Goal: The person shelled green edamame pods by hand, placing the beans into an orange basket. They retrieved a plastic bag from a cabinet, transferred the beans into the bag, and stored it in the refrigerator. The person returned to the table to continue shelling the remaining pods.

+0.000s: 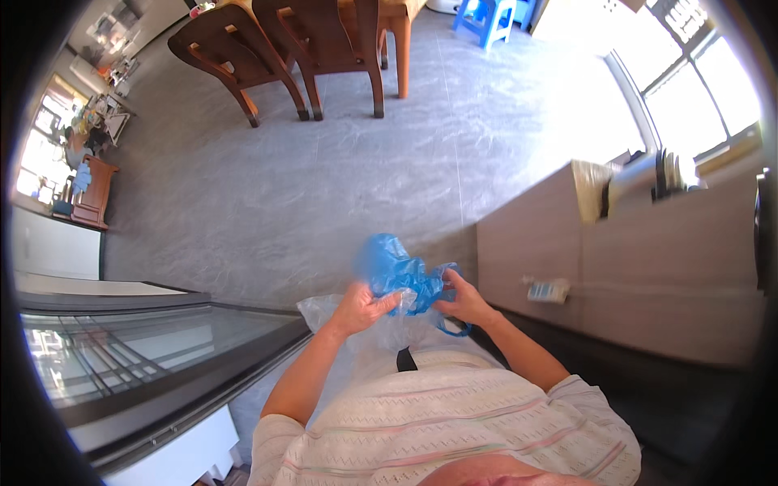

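A crumpled blue plastic bag [401,267] is between my two hands, in front of my waist. My left hand [363,307] grips the lower left part of the blue bag together with a clear plastic bag [320,308], which spreads below and to the left. My right hand [465,299] pinches the blue bag's right edge, its thumb and fingers around the thin film. A blue loop of the bag hangs under my right hand. What lies inside the bags, if anything, cannot be told.
Brown wooden chairs [333,36] stand at a table, with a blue plastic stool [488,24] farther right. A cabinet [529,243] is close on my right, a glass sliding door [182,346] on my left. A person [76,149] is far off at the left.
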A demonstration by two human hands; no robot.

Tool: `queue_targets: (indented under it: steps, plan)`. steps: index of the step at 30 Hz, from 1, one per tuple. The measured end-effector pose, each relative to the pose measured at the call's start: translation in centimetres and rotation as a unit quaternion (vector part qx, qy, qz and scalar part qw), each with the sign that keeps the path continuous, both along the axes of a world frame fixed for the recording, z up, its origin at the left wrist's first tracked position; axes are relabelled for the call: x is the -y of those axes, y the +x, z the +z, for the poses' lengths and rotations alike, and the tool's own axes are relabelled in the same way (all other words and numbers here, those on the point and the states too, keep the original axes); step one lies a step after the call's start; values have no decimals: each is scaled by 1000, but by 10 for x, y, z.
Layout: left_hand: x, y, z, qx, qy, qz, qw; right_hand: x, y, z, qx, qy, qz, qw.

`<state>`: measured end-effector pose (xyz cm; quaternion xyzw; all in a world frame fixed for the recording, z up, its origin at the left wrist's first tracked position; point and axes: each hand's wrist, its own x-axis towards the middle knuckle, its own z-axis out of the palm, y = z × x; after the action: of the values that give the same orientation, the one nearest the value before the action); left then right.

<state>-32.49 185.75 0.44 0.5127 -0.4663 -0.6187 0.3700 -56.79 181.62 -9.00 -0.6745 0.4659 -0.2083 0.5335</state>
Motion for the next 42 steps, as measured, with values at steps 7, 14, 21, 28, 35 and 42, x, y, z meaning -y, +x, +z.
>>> queue_targets:
  steps: [7, 14, 21, 28, 35, 42]
  plan:
    - [148, 36, 5, 13, -58, -6, 998, 194, 68, 49, -114, -172, -43, 978]
    - [367, 64, 26, 16, -93, -105, 990, 378, 82, 67, -151, -253, 22, 955]
    - [574, 48, 25, 84, -131, -199, 968, 536, 11, 74, -77, -200, -196, 957]
    - [758, 47, 16, 16, -88, -17, 996, 771, -72, 88, -171, -196, -247, 934]
    - [923, 80, 58, -191, -160, 335, 909, 1059, -78, 117, -225, -315, -156, 909]
    - [1045, 143, 52, -287, -170, 613, 717, 1292, 25, 230, -233, -434, -142, 858]
